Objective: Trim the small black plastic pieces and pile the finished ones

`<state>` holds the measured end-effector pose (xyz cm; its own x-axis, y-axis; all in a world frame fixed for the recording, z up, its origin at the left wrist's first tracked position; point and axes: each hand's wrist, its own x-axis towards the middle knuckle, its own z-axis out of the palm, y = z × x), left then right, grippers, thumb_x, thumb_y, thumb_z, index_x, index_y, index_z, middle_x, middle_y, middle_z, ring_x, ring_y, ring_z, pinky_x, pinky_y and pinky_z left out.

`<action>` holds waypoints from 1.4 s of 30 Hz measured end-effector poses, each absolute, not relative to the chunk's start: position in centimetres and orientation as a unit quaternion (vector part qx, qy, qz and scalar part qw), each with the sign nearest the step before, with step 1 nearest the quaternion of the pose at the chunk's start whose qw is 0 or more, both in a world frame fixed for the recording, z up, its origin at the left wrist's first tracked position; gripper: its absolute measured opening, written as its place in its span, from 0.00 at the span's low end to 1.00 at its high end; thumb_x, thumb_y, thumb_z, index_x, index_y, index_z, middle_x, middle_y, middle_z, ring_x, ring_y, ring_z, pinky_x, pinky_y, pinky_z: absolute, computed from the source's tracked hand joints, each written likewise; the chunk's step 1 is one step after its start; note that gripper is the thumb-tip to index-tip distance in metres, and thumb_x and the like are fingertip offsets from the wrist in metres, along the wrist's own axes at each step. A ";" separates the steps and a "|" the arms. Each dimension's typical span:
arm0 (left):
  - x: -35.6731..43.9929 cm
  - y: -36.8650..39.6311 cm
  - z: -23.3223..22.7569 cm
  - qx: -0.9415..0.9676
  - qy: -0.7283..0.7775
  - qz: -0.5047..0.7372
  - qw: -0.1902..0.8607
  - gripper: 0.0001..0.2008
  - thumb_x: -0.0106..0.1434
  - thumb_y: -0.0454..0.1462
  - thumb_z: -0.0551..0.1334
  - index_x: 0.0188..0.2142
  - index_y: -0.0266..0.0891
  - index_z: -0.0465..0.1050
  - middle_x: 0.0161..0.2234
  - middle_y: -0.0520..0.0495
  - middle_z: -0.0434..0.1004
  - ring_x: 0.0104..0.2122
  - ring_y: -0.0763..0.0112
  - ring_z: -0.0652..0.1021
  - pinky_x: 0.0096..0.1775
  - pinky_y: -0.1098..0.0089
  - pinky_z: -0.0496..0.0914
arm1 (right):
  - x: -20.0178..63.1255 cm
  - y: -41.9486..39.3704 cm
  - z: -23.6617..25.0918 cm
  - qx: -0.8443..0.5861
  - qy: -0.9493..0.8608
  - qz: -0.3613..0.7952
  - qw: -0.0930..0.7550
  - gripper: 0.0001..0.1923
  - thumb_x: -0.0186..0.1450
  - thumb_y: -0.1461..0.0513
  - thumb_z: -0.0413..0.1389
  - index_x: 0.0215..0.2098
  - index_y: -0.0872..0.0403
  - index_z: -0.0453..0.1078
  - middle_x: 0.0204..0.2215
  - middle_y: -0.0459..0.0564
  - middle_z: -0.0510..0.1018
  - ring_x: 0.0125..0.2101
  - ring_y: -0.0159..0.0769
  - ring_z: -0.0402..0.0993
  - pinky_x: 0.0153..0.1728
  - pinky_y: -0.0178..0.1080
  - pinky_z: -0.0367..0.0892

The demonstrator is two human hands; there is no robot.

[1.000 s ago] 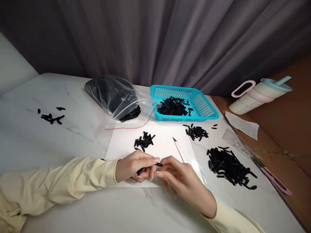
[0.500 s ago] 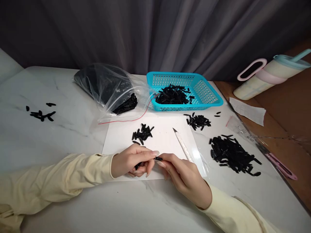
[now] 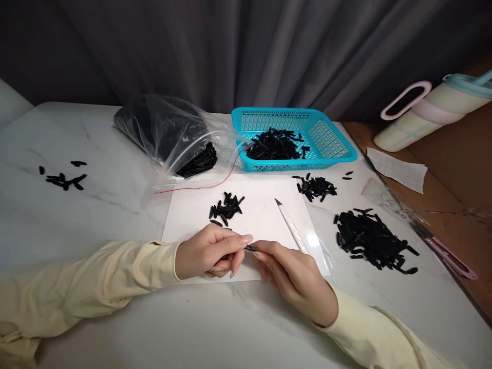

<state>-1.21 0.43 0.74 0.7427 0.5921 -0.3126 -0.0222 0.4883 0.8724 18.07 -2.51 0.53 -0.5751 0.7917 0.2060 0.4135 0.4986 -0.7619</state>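
- Left hand [image 3: 209, 252] resting on the white sheet [image 3: 261, 215], fingers pinched on a small black piece [image 3: 251, 248]; more black possibly tucked under the palm, not clear.
- Right hand [image 3: 295, 274] meeting it from the right, fingertips closed on the other end of the same piece, with the craft knife [image 3: 291, 226] lying along the hand, blade tip pointing away.
- Better to keep both wrists down on the table [image 3: 115, 215] for a steady pinch, and to pull gently, because the piece is tiny and could slip.
- Good to keep the blade turned away from the left fingers.
- Small heap of black pieces [image 3: 226, 207] just beyond the hands; bigger pile [image 3: 371, 238] at right; turquoise basket [image 3: 338, 148] and plastic bag [image 3: 172, 133] behind.
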 end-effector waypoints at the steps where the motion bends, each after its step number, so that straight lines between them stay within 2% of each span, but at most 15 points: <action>1: -1.2 0.4 0.7 0.469 0.304 0.194 0.806 0.24 0.65 0.44 0.51 0.16 0.35 0.62 0.09 0.60 0.47 0.10 0.83 0.51 0.14 0.76 0.47 | 18.1 -2.5 0.6 -0.365 -0.820 0.340 0.280 0.10 0.70 0.66 0.40 0.42 0.55 0.62 0.18 0.41 0.66 0.17 0.26 0.60 0.21 0.28 0.60; 5: -1.3 0.3 0.9 0.473 0.306 0.204 0.801 0.24 0.65 0.43 0.51 0.15 0.35 0.62 0.09 0.59 0.48 0.10 0.84 0.51 0.14 0.76 0.47 | 18.1 -2.5 0.7 -0.359 -0.825 0.332 0.282 0.11 0.70 0.66 0.39 0.45 0.55 0.61 0.19 0.41 0.65 0.17 0.26 0.60 0.22 0.28 0.61; 15: -1.1 0.0 1.2 0.452 0.329 0.210 0.802 0.22 0.63 0.44 0.53 0.16 0.35 0.63 0.10 0.60 0.46 0.11 0.84 0.50 0.15 0.75 0.46 | 18.0 -2.6 0.7 -0.365 -0.826 0.317 0.290 0.12 0.71 0.64 0.38 0.44 0.54 0.62 0.18 0.41 0.66 0.16 0.27 0.61 0.21 0.29 0.61; 33: -1.4 0.2 0.9 0.429 0.274 0.173 0.843 0.23 0.64 0.49 0.50 0.22 0.34 0.64 0.11 0.59 0.52 0.12 0.82 0.53 0.15 0.76 0.50 | 18.2 -2.7 0.5 -0.354 -0.834 0.305 0.292 0.12 0.69 0.67 0.40 0.46 0.55 0.61 0.19 0.42 0.67 0.18 0.27 0.64 0.22 0.29 0.63; 42: -1.4 0.1 1.5 0.441 0.294 0.168 0.831 0.22 0.63 0.49 0.51 0.22 0.35 0.64 0.12 0.59 0.52 0.13 0.82 0.52 0.17 0.75 0.50 | 18.3 -2.8 0.1 -0.332 -0.854 0.245 0.316 0.14 0.69 0.69 0.38 0.49 0.54 0.59 0.24 0.45 0.71 0.20 0.28 0.68 0.20 0.30 0.64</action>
